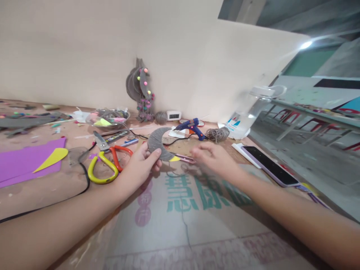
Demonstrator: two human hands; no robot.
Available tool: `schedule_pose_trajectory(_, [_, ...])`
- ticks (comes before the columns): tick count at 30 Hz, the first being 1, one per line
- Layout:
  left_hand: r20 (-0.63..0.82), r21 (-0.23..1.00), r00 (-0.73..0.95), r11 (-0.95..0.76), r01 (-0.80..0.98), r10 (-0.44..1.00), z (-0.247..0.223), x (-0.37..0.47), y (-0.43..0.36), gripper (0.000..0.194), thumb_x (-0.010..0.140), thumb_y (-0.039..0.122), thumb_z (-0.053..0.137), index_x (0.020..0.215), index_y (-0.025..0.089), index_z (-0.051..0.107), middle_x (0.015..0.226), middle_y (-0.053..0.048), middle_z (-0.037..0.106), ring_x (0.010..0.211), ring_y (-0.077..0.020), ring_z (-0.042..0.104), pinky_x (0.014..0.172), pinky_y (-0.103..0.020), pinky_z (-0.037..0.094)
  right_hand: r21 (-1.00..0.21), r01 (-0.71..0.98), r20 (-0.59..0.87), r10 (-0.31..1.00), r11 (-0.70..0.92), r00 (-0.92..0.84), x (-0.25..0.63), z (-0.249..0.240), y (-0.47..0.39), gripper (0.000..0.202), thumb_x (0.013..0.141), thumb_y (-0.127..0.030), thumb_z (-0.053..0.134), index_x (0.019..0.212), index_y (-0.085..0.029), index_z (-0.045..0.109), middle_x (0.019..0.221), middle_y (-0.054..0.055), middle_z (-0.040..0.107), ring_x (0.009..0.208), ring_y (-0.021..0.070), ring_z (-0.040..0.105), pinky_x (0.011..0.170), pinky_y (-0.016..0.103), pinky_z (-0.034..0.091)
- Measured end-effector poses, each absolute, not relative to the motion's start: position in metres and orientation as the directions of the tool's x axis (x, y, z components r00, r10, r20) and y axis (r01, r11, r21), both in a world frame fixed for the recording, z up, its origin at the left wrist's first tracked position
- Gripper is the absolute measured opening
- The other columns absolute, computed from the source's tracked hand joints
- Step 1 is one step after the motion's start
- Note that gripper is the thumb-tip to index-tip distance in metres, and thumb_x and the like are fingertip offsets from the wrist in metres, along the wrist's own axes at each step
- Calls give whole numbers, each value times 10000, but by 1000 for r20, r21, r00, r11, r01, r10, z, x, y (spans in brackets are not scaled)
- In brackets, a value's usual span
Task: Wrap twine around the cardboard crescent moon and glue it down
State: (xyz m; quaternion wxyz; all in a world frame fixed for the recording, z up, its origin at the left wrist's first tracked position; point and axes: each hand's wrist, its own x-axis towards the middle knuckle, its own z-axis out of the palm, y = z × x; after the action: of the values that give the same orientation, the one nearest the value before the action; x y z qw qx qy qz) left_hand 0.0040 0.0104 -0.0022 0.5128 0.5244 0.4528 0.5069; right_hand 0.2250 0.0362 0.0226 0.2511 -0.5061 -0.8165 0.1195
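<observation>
My left hand [147,159] grips a crescent shape [159,142] wrapped in grey yarn, thumb on its face. At the crescent's lower right end a yellow tip [174,158] shows, with a pinkish metal clip [186,159] reaching out from it. My right hand [209,153] is just right of the clip, blurred, its fingers curled; whether it holds anything is too smeared to tell. Loose grey yarn trails below the crescent over a printed sheet [157,232].
Left of my hands lie yellow-handled scissors [103,168], red-handled pliers [119,153] and purple sheets [30,161]. Behind are a blue glue gun [191,127], a yarn ball [218,134] and a bowl [108,119]. A phone [270,165] and bottle [247,112] stand right.
</observation>
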Motion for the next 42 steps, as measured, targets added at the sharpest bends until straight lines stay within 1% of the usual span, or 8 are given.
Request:
schedule_pose_trajectory(4, [85, 996, 83, -84, -19, 993, 1, 4, 8, 303, 788, 336, 535, 1036, 165, 507, 536, 53, 524, 439, -73, 458, 428, -169, 391, -252, 685, 243, 730, 683, -638, 203, 20, 5, 420, 722, -560, 589, 879, -174, 633, 865, 71, 621, 857, 215, 533, 743, 324, 403])
schedule_pose_trajectory(9, [66, 998, 85, -65, -10, 994, 2, 5, 6, 689, 789, 319, 540, 1384, 219, 207, 511, 64, 534, 437, -97, 485, 434, -190, 405, -159, 575, 276, 595, 803, -755, 192, 16, -4, 221, 897, -284, 444, 833, -168, 620, 821, 55, 624, 818, 169, 524, 771, 310, 380])
schedule_pose_trajectory(14, [71, 997, 199, -74, 11, 977, -2, 5, 7, 329, 826, 327, 487, 1120, 179, 504, 624, 16, 578, 540, -108, 556, 542, -221, 451, -286, 599, 293, 663, 748, -689, 191, 22, -9, 183, 899, -258, 435, 874, -191, 604, 797, 12, 647, 730, 135, 552, 690, 258, 392])
schedule_pose_trajectory(17, [115, 987, 230, -136, 80, 966, -3, 6, 7, 212, 839, 345, 465, 935, 181, 562, 757, -2, 596, 636, -119, 595, 616, -234, 468, -421, 609, 285, 736, 672, -614, 191, 25, -10, 164, 892, -266, 449, 890, -213, 605, 785, -13, 650, 685, 111, 561, 643, 225, 395])
schedule_pose_trajectory(21, [160, 955, 271, -218, 202, 949, -3, 5, 7, 241, 821, 381, 498, 950, 193, 577, 851, -20, 617, 742, -143, 600, 668, -248, 469, -567, 588, 317, 812, 577, -491, 193, 25, -6, 166, 878, -281, 469, 848, -204, 613, 743, -14, 642, 648, 102, 557, 602, 206, 399])
schedule_pose_trajectory(27, [167, 922, 297, -256, 291, 940, -7, 6, 6, 409, 672, 348, 683, 1027, 223, 523, 855, -18, 630, 752, -176, 601, 656, -280, 462, -666, 563, 296, 866, 489, -402, 193, 25, 1, 198, 864, -330, 478, 847, -197, 624, 725, -2, 636, 639, 119, 547, 575, 222, 406])
schedule_pose_trajectory(33, [216, 902, 284, -302, 310, 934, -12, 7, 4, 351, 674, 342, 674, 977, 225, 539, 863, -24, 625, 692, -164, 586, 609, -272, 438, -686, 552, 276, 871, 474, -406, 190, 28, 0, 194, 862, -318, 478, 834, -193, 625, 732, 2, 642, 655, 126, 560, 593, 232, 419])
schedule_pose_trajectory(42, [167, 961, 277, -219, 171, 946, -10, 10, 0, 301, 653, 342, 685, 878, 214, 533, 781, -4, 614, 643, -142, 564, 562, -237, 419, -677, 545, 311, 864, 494, -396, 197, 29, 2, 189, 863, -324, 482, 821, -205, 621, 760, 0, 656, 688, 129, 586, 619, 231, 440])
